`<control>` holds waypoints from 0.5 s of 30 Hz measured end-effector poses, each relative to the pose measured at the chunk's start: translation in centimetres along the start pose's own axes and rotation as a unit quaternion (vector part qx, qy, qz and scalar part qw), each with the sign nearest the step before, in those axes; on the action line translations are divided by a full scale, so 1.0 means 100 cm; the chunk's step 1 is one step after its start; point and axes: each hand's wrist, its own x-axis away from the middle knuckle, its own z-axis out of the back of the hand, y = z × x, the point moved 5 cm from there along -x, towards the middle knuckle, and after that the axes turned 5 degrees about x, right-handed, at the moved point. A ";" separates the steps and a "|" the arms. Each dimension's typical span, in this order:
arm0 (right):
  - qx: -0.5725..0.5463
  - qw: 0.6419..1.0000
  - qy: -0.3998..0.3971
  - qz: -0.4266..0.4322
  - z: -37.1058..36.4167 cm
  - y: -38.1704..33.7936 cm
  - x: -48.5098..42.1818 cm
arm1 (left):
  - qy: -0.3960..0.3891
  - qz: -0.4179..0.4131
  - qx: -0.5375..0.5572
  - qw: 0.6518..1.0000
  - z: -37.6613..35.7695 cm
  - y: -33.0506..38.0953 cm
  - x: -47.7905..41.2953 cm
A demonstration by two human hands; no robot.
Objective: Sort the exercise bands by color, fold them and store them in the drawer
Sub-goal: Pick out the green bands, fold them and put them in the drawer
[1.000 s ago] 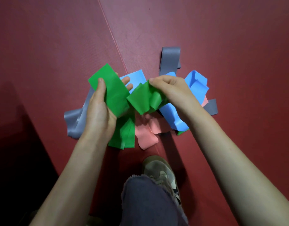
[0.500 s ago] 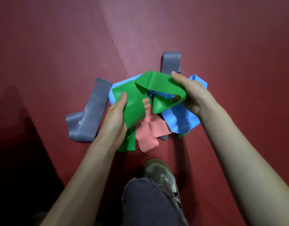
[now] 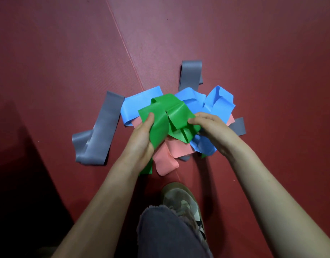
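Where it all lay: a red floor mat (image 3: 253,43) carried the whole heap, and no drawer was in view
Grey bands (image 3: 102,131): one long loop sprawled at the heap's left, a second grey band (image 3: 191,73) stuck out at the far side, and a grey end (image 3: 237,126) showed at the right
Blue bands (image 3: 140,103): crumpled strips lay across the middle and right of the heap, directly under the green one
Pink band (image 3: 166,157): lay flat beneath the others, its rounded end pointing toward the shoe (image 3: 181,200)
Green band (image 3: 171,112): was raised partly off the heap, bunched into loose overlapping folds between the two hands; a green strip showed below the left wrist, and I could not tell whether it was the same band
Left hand (image 3: 141,138): its grip held the green band, thumb on top, fingers beneath
Right hand (image 3: 210,127): its grip pinched the band's folded right end, fingertips curled over it
Step, as I judged it: folding the green band, early in the task, since the colours lay mixed
Risk, slack: thin rubber held at two places could spring open if either grip eased, undoing the folds
Risk, snag: the band sat against blue and pink strips, so lifting it might drag those along
Risk, crooked fold: the layers looked askew, so pressing them flat as they stood would probably set an uneven bundle
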 end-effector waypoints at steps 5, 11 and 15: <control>0.004 0.999 -0.049 0.023 -0.016 -0.003 0.008 | 0.002 0.003 0.027 1.000 0.000 -0.004 0.000; 0.060 0.998 -0.020 0.027 -0.017 -0.010 0.012 | 0.029 -0.080 -0.049 0.995 0.004 0.005 0.004; 0.056 0.969 0.165 0.176 -0.003 -0.027 0.019 | 0.022 -0.140 -0.092 0.986 0.006 0.017 0.007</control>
